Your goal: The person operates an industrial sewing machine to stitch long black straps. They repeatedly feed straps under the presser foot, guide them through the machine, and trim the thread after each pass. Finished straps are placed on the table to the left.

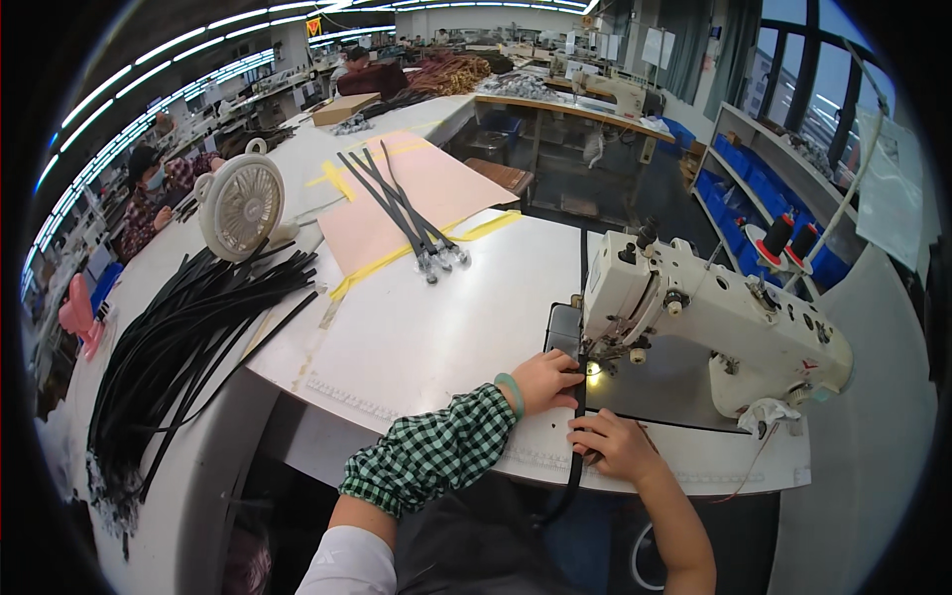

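Note:
A long black strap [581, 397] runs front to back under the head of a white sewing machine [684, 312]. Its near end curves down over the table's front edge. Close to the lit needle area, my left hand [548, 382] pinches the strap from its left side, a green bangle and a checked sleeve cover behind it. Nearer to me, my right hand [617, 446] has its fingers curled on the same strap at the right; the fingertips are partly hidden. Several black straps with clear-wrapped ends [416, 233] lie on a pink sheet [466, 181] beyond.
A big heap of black straps [183, 337] hangs over the table's left edge beside a white fan [241, 206]. Thread spools [778, 236] stand behind the machine. Shelves with blue bins [739, 198] are at the right. A masked person [149, 198] sits at the far left.

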`<action>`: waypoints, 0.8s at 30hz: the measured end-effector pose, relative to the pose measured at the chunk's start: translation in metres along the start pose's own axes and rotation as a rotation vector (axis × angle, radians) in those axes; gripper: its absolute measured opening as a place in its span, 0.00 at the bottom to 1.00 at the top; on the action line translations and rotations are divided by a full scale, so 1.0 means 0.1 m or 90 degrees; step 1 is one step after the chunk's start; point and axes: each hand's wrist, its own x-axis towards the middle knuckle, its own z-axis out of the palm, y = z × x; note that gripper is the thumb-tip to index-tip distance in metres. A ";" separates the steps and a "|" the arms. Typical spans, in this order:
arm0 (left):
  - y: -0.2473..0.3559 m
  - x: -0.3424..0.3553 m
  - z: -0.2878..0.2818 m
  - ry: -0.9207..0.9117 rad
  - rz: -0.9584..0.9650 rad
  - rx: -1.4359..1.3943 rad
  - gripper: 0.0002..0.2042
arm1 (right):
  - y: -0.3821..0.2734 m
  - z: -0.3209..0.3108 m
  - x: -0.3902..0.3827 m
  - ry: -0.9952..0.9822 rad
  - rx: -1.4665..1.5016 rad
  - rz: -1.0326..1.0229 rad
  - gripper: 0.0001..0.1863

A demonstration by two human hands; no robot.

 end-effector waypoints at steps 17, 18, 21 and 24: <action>-0.01 0.02 -0.04 0.006 -0.006 -0.024 0.20 | 0.03 0.01 -0.01 0.009 0.030 -0.004 0.14; -0.01 0.03 -0.06 -0.006 -0.007 -0.018 0.20 | 0.06 0.03 0.00 0.016 0.038 -0.015 0.14; 0.00 0.03 -0.06 -0.014 -0.012 -0.019 0.20 | 0.10 0.07 -0.02 0.037 0.061 -0.024 0.11; 0.02 0.03 -0.06 -0.019 -0.017 -0.018 0.20 | 0.06 0.04 -0.04 0.032 0.068 -0.007 0.13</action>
